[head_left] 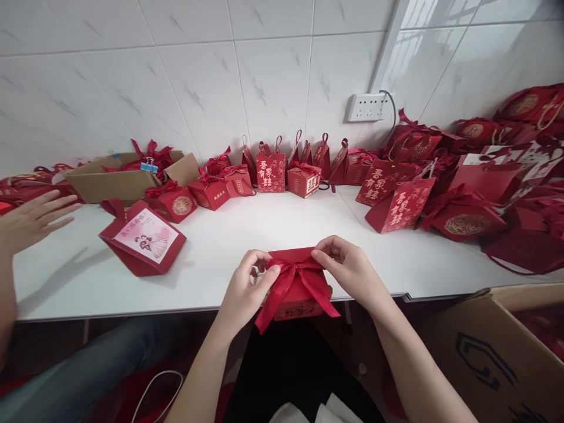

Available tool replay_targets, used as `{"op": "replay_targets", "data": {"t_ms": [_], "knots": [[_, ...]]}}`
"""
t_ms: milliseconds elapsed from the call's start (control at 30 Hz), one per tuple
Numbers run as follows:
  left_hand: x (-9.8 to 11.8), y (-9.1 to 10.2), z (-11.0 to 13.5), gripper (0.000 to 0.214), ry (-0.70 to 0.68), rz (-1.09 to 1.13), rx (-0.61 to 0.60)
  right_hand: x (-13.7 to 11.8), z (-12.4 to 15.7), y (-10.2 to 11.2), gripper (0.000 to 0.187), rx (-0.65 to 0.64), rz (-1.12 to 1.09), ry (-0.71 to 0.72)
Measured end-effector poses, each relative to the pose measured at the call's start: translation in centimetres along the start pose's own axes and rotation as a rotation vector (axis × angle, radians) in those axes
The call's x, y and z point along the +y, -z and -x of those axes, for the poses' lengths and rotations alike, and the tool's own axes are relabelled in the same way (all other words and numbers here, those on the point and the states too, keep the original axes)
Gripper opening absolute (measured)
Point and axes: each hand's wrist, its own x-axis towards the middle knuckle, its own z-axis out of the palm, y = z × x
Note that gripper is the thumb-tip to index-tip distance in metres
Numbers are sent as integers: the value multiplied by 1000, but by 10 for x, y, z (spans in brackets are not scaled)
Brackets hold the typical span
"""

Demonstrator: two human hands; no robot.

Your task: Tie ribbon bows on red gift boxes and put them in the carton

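A red gift box with a red ribbon bow sits at the table's front edge, right in front of me. My left hand pinches the bow's left loop between thumb and fingers. On the other side, my right hand has its thumb and fingertips closed on the right loop. Two ribbon tails hang down over the box front. A red box with a pink picture label stands to the left of my hands.
Red gift boxes line the tiled wall, heaped higher at right. A cardboard tray holds ribbons and a blue clip. Another person's hand reaches in at left. A cardboard carton stands lower right; a socket strip is on the wall.
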Motion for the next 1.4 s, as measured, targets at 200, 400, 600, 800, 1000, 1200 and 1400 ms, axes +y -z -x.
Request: {"op": "replay_targets", "data": {"t_ms": [200, 400, 600, 800, 1000, 1200, 1400], "knots": [[-9, 6, 2, 13, 10, 201, -104, 9, 13, -2, 33, -19, -218, -55], [-10, 6, 0, 10, -178, 120, -28, 11, 14, -5, 33, -17, -336, -75], [-6, 8, -9, 13, -288, 67, -41, 9, 14, -5, 34, -42, -361, -102], [0, 10, -13, 10, -211, 113, -89, 10, 12, -5, 34, -34, -362, -118], [4, 16, -13, 9, -312, 98, -142, 12, 11, -5, 33, -54, -400, -123], [-1, 20, -20, 26, -91, 333, -359, 13, 11, -5, 33, -76, -403, -130], [-3, 20, -27, 29, -37, 357, -401, 12, 11, -5, 33, -82, -397, -121]]}}
